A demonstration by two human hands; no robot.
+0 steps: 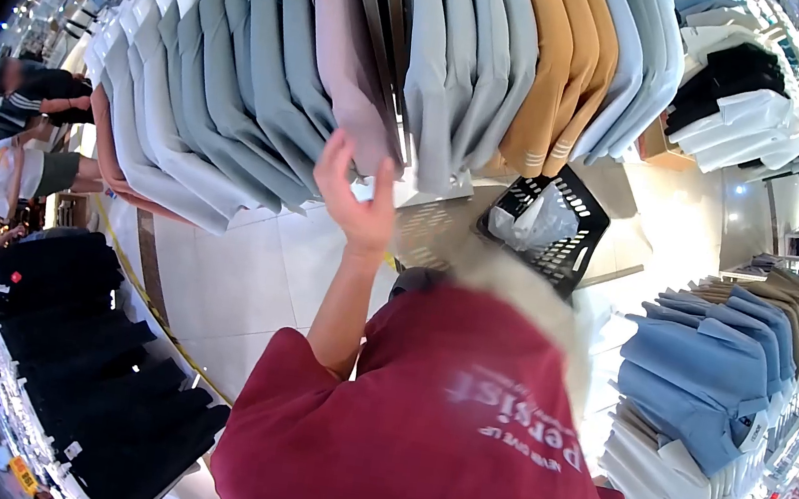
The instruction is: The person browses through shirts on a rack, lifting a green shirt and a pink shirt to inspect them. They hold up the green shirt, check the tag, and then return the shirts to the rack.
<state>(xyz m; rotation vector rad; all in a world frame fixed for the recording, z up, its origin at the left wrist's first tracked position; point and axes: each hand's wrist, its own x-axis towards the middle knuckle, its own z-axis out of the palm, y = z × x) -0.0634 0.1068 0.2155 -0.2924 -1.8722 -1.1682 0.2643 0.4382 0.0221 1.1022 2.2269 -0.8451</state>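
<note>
My left hand is raised at the front of the clothes rail, its thumb apart from the fingers and nothing in its grasp. The fingertips overlap the lower end of a mauve shirt in this view. Beside it on the left hang several grey-green shirts, their sleeves reaching down near my wrist. Pale grey-blue shirts hang on the other side, past a dark upright post. My right hand does not show. A pale beige shape, smeared by motion, borders my maroon T-shirt.
A black basket with a clear plastic bag stands on the tiled floor. Mustard shirts hang above it. Racks of black clothes and blue shirts flank me. People stand at the far left.
</note>
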